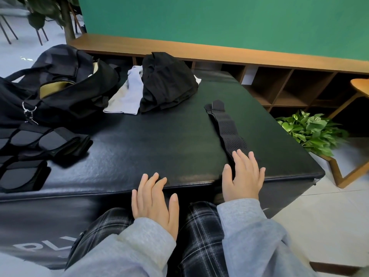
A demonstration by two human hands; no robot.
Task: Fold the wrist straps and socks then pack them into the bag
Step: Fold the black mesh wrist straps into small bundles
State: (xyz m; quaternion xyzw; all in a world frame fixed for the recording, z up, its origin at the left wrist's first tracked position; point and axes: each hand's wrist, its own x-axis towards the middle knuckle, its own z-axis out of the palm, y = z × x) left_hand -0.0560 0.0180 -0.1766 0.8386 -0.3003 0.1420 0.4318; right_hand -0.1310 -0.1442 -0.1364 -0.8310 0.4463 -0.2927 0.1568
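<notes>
wrist strap (227, 126) lies lengthwise away from the person, flat right hand (244, 176) pressing its near end.

Black padded block (159, 148) filled the middle of the view; white lettering on its front face, partly hidden. Black garment (167, 84) lay bunched at 12 o'clock on the block. Wooden cubby shelf (289, 84) ran behind it from 11 to 2 o'clock, under a green wall (219, 19). Leafy potted plant (311, 130) sat on the floor at 3 o'clock. Tree trunk (67, 21) and chair legs (8, 31) at 10 o'clock.
</notes>
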